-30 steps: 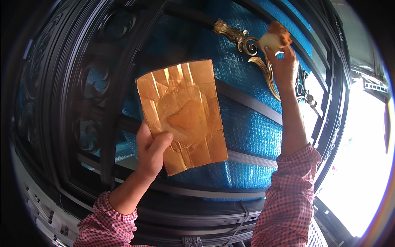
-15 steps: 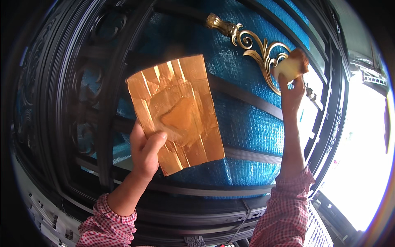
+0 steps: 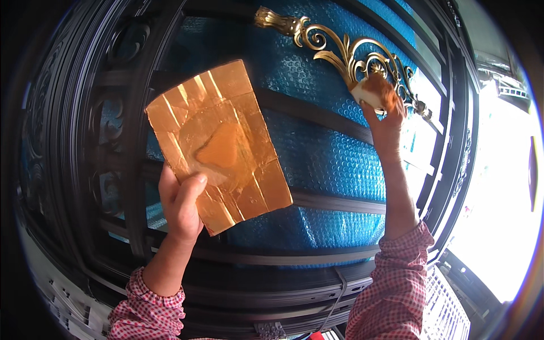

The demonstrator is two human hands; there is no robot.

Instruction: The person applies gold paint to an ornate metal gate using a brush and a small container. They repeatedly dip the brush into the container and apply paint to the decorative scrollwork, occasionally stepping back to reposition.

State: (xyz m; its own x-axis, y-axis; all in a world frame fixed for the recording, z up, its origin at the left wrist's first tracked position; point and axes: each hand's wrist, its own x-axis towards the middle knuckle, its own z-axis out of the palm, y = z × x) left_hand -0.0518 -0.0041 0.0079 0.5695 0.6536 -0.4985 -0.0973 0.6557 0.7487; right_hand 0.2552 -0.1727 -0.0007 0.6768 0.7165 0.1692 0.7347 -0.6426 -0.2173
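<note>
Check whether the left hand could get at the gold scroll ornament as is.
Probably not freely: the left hand grips the gold-coloured sheet, while the right hand, holding a stained pad, covers part of the gold scroll ornament.

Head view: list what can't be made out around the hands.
All in the head view:
Left hand: most fingers, hidden behind the gold-coloured card.
Card's far face: turned away from the camera.
Scrolled gold ornament: part covered by the right hand and its sponge-like pad.
Checked sleeves: upper ends, cut off by the lower edge.
Far right: details lost in glare.
</note>
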